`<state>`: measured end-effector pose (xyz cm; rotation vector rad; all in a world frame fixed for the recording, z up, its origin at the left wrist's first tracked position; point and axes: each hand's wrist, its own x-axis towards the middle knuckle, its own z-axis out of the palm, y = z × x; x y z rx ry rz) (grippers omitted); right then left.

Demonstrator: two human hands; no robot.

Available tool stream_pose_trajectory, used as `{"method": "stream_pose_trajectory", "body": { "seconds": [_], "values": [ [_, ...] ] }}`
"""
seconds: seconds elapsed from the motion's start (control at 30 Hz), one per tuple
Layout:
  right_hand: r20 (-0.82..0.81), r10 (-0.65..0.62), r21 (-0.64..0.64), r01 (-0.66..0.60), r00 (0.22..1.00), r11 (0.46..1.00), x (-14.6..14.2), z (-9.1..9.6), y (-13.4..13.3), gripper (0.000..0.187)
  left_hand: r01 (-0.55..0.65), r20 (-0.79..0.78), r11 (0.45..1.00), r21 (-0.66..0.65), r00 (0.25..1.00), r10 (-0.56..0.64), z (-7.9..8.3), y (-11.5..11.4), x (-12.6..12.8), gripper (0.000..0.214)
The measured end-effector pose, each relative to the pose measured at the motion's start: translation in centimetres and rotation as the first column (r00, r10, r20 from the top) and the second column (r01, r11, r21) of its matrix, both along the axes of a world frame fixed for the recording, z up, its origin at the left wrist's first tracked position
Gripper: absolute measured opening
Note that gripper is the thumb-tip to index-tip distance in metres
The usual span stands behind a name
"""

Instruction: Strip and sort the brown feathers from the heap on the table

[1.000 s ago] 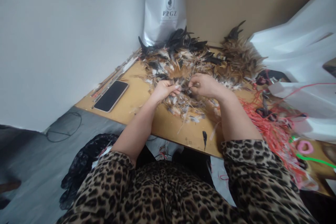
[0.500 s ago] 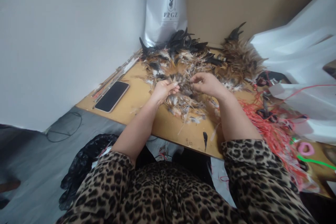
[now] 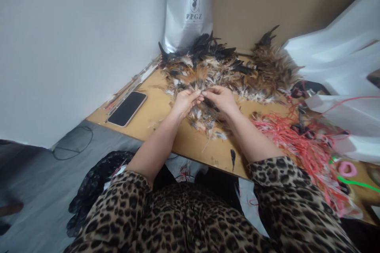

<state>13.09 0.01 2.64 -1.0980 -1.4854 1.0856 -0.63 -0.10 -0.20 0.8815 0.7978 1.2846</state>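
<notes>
A feather tuft [image 3: 204,97] is pinched above the middle of the table [image 3: 162,107], where the two hands meet. The left hand [image 3: 185,102] is closed, thumb pressed to fingertips on the tuft. The right hand [image 3: 222,99] is curled shut on the same tuft from the other side. Half a second earlier the hands were held apart; the right hand has since been brought leftward until the fingertips touch, and more of the red strings [image 3: 289,138] has been uncovered by the forearm.

Two feather heaps are counted: a large heap [image 3: 208,67] behind and under the hands, and a brown heap [image 3: 274,67] to the right. One phone [image 3: 127,108] is laid near the left edge, and one silver bag [image 3: 188,12] is stood against the wall. One dark feather [image 3: 233,156] is seen at the near edge. White sheets [image 3: 341,63] are piled on the right.
</notes>
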Motion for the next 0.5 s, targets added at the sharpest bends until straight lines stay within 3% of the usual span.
{"method": "stream_pose_trajectory", "body": {
  "seconds": [0.13,0.5],
  "values": [
    [-0.093,-0.051,0.002,0.052,0.994,0.999,-0.2,-0.1,0.0,0.021,0.016,-0.008,1.0,0.009,1.0,-0.016,-0.1,0.1,-0.1,0.012],
    [-0.004,-0.009,0.072,0.009,1.0,0.997,0.9,-0.1,0.7,0.019,0.152,0.009,0.987,-0.05,0.988,-0.152,-0.1,-0.3,-0.3,0.013]
  ]
}}
